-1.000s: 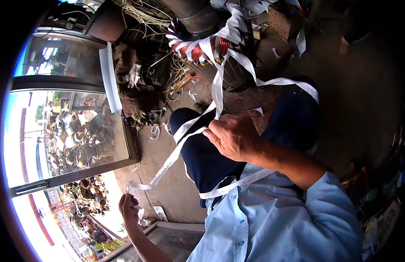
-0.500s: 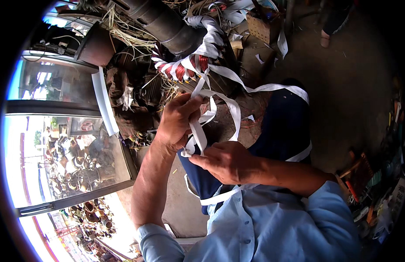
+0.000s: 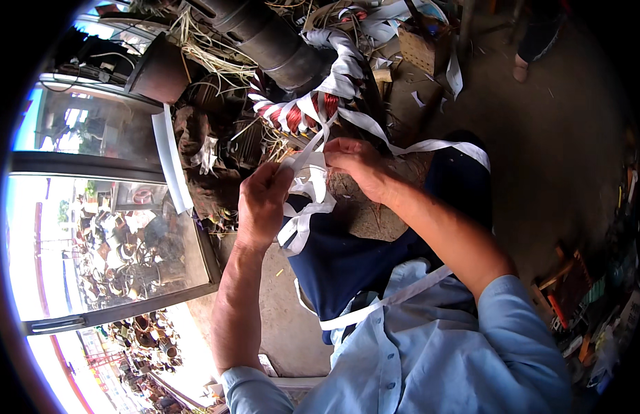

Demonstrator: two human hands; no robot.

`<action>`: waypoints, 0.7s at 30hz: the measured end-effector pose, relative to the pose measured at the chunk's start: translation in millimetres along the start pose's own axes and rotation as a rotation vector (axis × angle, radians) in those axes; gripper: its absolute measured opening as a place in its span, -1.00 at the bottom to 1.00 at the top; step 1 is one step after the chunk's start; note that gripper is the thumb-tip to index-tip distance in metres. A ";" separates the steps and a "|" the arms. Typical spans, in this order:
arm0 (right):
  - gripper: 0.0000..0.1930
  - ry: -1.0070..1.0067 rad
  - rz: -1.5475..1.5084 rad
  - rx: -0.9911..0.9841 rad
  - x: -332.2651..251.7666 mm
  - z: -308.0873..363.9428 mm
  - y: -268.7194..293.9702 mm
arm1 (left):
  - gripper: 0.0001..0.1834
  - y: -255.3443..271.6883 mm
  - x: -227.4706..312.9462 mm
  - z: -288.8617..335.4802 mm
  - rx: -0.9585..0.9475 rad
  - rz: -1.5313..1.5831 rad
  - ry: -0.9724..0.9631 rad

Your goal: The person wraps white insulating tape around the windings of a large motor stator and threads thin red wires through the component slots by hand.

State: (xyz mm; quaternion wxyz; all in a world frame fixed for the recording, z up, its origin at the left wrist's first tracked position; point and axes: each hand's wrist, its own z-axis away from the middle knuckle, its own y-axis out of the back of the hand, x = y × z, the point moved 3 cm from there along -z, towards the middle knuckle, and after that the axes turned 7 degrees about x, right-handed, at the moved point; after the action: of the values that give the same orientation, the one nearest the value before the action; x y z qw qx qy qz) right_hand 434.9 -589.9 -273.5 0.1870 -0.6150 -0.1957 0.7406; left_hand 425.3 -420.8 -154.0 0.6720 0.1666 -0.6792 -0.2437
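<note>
Ahead of me a ring of red copper-wire coil (image 3: 293, 117) is wrapped with slanting white turns around the end of a dark metal cylinder (image 3: 282, 58). White cloth tape (image 3: 308, 146) runs from the coil's lower side down to my hands. My left hand (image 3: 263, 207) pinches the tape, and a loose loop of it hangs below the fingers. Just right of it, nearer the coil, my right hand (image 3: 358, 167) has its fingertips closed at the tape's edge. Another length of tape trails from the coil over my right knee, and a strip crosses my lap.
A glazed metal-framed door or window (image 3: 120, 241) stands close on my left. Cut wires (image 3: 206, 52) and dark cloth (image 3: 196, 152) lie beside the cylinder. A perforated block (image 3: 417, 48) and paper scraps are at the back, and another person's foot (image 3: 520, 69) shows at far right.
My right hand has moved forward from below my left hand to the tape near the coil. My left hand has shifted slightly left and back, and the tape loops hang differently.
</note>
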 end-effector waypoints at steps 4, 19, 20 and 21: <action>-0.86 0.047 -0.164 0.011 -31.6 3.5 35.2 | -0.74 -1.7 -3.0 0.6 0.017 -0.013 0.022; -0.76 0.059 0.076 -0.011 -1.2 -3.9 0.1 | -0.75 -9.8 3.1 12.0 -0.113 -0.146 -0.028; -0.77 0.027 -0.016 -0.014 3.9 -6.9 -2.7 | -0.75 -7.3 1.0 11.5 -0.092 -0.137 -0.049; -0.78 -0.005 -0.098 0.030 3.6 -7.5 -4.3 | -0.75 -4.6 -3.6 9.2 -0.070 -0.126 -0.070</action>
State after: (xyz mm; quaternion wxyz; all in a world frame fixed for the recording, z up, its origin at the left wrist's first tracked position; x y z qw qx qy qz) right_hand 441.8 -583.9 -275.6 0.2319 -0.5997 -0.2150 0.7351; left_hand 415.8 -421.6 -159.4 0.6364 0.1767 -0.6817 -0.3147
